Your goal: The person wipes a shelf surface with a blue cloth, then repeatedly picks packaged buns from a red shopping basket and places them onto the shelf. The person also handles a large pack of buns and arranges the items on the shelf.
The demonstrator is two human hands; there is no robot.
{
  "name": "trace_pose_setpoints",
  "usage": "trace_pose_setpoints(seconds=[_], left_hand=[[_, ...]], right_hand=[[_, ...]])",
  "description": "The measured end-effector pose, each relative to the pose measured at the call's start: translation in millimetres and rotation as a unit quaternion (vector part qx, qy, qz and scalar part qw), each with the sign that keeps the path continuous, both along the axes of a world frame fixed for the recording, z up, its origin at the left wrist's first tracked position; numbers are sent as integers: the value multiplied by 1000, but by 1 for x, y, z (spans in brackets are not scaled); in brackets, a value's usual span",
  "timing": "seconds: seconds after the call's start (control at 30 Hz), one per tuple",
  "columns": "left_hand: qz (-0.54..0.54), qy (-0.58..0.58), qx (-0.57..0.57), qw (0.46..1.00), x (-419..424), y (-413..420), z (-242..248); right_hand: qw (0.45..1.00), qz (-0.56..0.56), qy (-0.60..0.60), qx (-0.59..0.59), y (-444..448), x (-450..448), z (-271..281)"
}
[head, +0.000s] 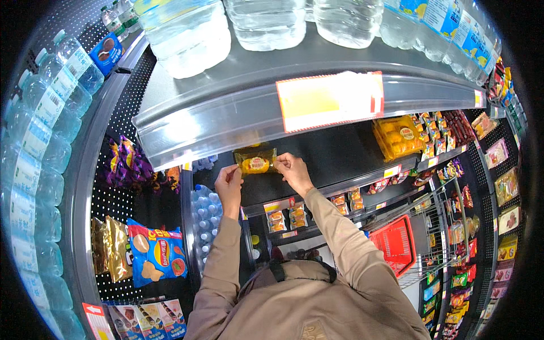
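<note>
Between my two hands is a small clear-wrapped yellow pastry (256, 165), its printed label facing up. My left hand (229, 183) pinches the left end of the wrapper. The right end is pinched by the thumb and fingers of my right hand (294, 171). Both hands reach over a dark shelf (327, 157) below a higher shelf's edge. Just behind the held pastry, partly under that edge, another yellow wrapped item shows dimly. A stack of yellow packaged pastries (398, 137) sits farther right on the same shelf.
Large water bottles (272, 25) stand on the upper shelf, whose clear-fronted edge (212, 123) juts above my hands. A wire shopping cart (437, 229) with a red basket (395, 244) stands at right. Chip bags (157, 253) and a row of bottles (53, 170) line the left.
</note>
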State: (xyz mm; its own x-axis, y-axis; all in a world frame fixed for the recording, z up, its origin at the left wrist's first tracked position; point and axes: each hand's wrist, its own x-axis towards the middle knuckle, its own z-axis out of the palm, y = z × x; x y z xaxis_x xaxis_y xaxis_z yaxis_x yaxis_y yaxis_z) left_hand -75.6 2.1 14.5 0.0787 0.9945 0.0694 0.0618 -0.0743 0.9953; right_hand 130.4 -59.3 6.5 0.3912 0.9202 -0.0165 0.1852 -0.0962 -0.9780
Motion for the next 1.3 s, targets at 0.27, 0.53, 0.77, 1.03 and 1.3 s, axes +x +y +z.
trace_pose_setpoints(seconds=[0.27, 0.53, 0.77, 1.03, 1.3], left_hand=[[13, 59, 33, 998, 0, 35, -27], [60, 116, 133, 982, 5, 45, -49], [36, 111, 44, 992, 13, 32, -18], [78, 113, 116, 984, 8, 14, -17], [-103, 135, 130, 977, 29, -62, 19]], right_hand=[[994, -58, -92, -25, 32, -11, 12], [979, -108, -171, 20, 33, -21, 18], [981, -105, -160, 26, 39, -14, 11], [989, -101, 73, 78, 17, 0, 17], [977, -133, 135, 94, -131, 46, 49]])
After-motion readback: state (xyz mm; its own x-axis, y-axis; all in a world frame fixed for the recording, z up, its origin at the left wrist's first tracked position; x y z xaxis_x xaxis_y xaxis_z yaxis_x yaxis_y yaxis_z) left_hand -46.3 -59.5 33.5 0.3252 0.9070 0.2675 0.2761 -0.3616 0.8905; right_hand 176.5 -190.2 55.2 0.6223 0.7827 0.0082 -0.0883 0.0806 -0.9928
